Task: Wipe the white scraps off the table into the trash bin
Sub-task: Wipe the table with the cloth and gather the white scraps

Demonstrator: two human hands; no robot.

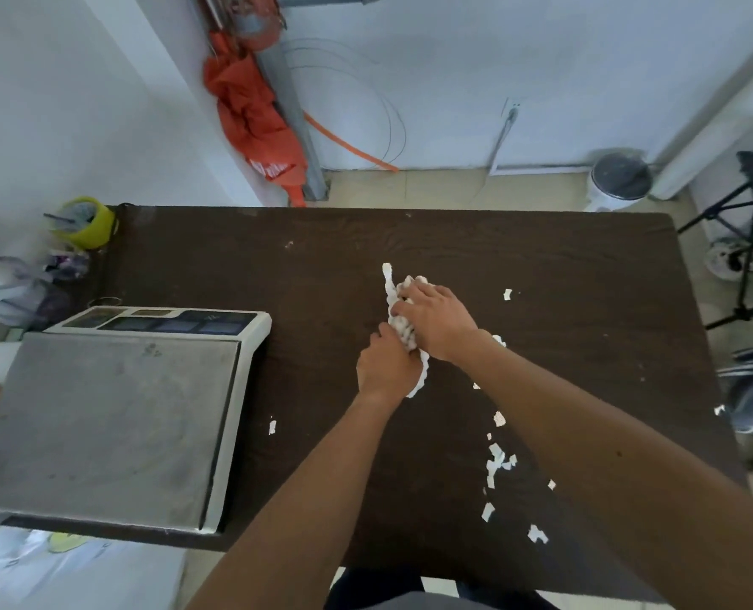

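- Left hand (387, 367) and right hand (436, 319): both cupped, fingers curled round the scrap pile (403, 334), mid-bench (321, 257).
- Loose scraps (495, 460) lie scattered near right.
- Bin (619, 182) on floor, far right.

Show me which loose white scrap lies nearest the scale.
The lone scrap just right of the scale, on the near side of the left forearm; the other scraps all lie farther right, past that forearm.
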